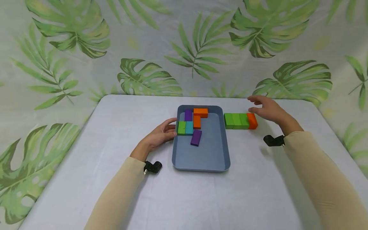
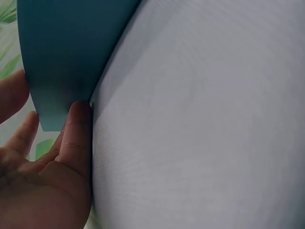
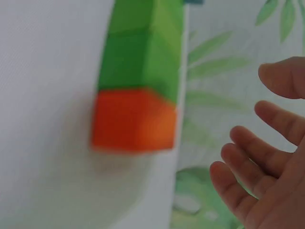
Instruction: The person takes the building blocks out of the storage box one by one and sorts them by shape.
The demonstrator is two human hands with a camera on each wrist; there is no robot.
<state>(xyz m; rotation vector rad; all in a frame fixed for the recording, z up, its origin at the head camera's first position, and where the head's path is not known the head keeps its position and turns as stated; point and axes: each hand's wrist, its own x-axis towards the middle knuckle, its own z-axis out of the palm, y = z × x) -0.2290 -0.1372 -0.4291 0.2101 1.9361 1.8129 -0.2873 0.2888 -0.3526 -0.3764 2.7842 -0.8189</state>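
Note:
A blue-grey tray lies on the table with several rectangular blocks in its upper left part. Against its left wall rests my left hand, fingers extended; the left wrist view shows fingertips at the tray's outer side. Inside are a green block, a blue block, two orange blocks and two purple blocks, one of them tilted. Right of the tray, three green blocks and an orange block form a row. My right hand hovers beside the orange end, fingers loose, holding nothing.
A white cloth covers the table. Behind it hangs a leaf-patterned curtain. Small black wrist cameras sit at both sleeves.

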